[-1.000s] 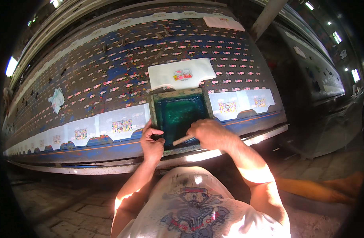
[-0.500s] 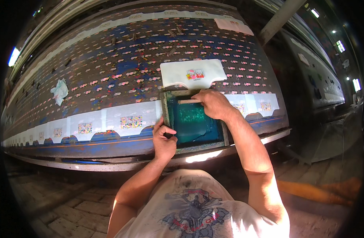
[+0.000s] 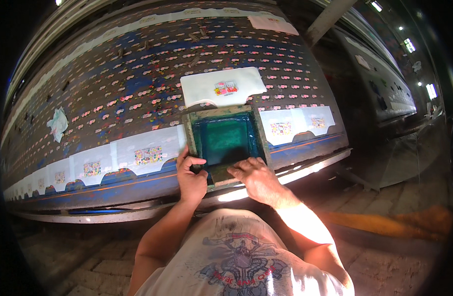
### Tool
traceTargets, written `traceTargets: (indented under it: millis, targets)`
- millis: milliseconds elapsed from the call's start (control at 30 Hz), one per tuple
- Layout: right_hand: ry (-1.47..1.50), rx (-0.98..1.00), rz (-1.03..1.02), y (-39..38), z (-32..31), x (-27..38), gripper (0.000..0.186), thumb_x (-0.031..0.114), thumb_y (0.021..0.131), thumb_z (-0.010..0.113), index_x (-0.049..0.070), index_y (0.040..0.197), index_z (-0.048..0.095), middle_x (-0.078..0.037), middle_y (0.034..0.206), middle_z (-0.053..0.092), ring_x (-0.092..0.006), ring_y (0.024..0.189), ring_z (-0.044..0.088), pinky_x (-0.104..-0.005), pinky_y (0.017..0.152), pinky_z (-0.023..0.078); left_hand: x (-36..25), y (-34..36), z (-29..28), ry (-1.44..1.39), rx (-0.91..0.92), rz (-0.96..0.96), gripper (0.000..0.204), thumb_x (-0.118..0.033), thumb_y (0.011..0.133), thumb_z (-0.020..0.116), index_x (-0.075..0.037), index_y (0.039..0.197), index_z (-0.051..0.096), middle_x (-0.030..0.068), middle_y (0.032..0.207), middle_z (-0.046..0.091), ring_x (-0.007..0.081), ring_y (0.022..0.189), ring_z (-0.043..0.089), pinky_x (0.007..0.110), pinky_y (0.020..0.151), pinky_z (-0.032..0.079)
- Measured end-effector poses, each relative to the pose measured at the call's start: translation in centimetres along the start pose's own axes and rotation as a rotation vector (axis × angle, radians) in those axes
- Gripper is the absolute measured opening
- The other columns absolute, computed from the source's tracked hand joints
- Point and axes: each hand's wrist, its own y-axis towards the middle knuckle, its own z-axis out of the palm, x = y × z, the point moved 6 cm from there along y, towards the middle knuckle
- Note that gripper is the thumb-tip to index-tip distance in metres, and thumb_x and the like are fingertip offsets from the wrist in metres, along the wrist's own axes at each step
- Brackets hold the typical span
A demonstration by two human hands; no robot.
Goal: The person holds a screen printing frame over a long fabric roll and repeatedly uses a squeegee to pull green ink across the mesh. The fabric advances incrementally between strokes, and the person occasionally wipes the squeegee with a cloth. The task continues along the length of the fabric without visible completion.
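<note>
A wooden-framed printing screen [image 3: 221, 112] lies at the table's near edge, its mesh [image 3: 227, 135] green with dark blue ink around the sides. My left hand [image 3: 193, 178] grips the left side of this frame near its lower corner. In my right hand [image 3: 258, 181] is a squeegee [image 3: 220, 173], held at the near end of the mesh, inside the frame. Just beyond the screen lies a white fabric piece [image 3: 199, 90] with a small cartoon print. What lies under the screen is hidden.
Along the near edge runs a row of printed white fabric pieces [image 3: 118, 154], continuing right of the screen with another piece [image 3: 280, 129]. A crumpled pale cloth [image 3: 57, 124] sits at the left. A pink piece [image 3: 273, 24] lies far right, near a slanting post [image 3: 330, 20].
My right hand has drawn the squeegee from the far end of the screen to its near end. The left hand keeps its hold on the frame. The whole view has shifted slightly.
</note>
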Motion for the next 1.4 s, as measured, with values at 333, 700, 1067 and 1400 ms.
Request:
traceTargets:
  millis: [333, 700, 1067, 1400]
  targets:
    - [0.282, -0.1, 0.042, -4.0, -1.1, -3.1, 0.049, 0.028, 0.102, 0.082, 0.006, 0.145, 0.076, -0.014, 0.155, 0.066, -0.0387, 0.151, 0.053, -0.0564, 0.124, 0.044, -0.1, 0.1, -0.6, 0.022, -0.048, -0.062, 0.043, 0.023, 0.071, 0.068, -0.009, 0.1, 0.076, 0.0268, 0.172, 0.053, 0.0391, 0.163, 0.049, 0.044, 0.129, 0.038]
    - [0.835, -0.528, 0.259, -13.4, -2.1, -17.7, 0.038, 0.009, 0.104, 0.079, 0.0, 0.141, 0.076, -0.02, 0.149, 0.072, -0.0381, 0.146, 0.063, -0.0473, 0.126, 0.045, -5.1, -0.9, 10.5, 0.047, -0.054, 0.076, 0.047, 0.026, 0.069, 0.062, -0.007, 0.101, 0.073, 0.0311, 0.172, 0.051, 0.038, 0.167, 0.044, 0.043, 0.131, 0.033]
    - [0.775, -0.506, 0.247, -19.3, -5.1, -28.2, 0.037, 0.01, 0.1, 0.08, 0.005, 0.136, 0.079, -0.014, 0.146, 0.076, -0.0411, 0.149, 0.06, -0.0522, 0.128, 0.043, -3.0, -2.0, 22.1, -0.224, -0.042, -0.117, 0.048, 0.031, 0.071, 0.059, -0.005, 0.1, 0.072, 0.0191, 0.176, 0.053, 0.0252, 0.146, 0.064, 0.034, 0.113, 0.051]
    - [0.389, -0.241, -0.089, -16.5, -7.0, -23.8, 0.042, 0.022, 0.099, 0.083, 0.009, 0.139, 0.076, -0.014, 0.144, 0.071, -0.0376, 0.142, 0.062, -0.0524, 0.117, 0.05, -2.2, -2.2, 22.4, -0.376, -0.064, -0.232, 0.05, 0.034, 0.07, 0.057, -0.005, 0.098, 0.072, 0.0179, 0.173, 0.058, 0.0253, 0.152, 0.061, 0.035, 0.117, 0.05]
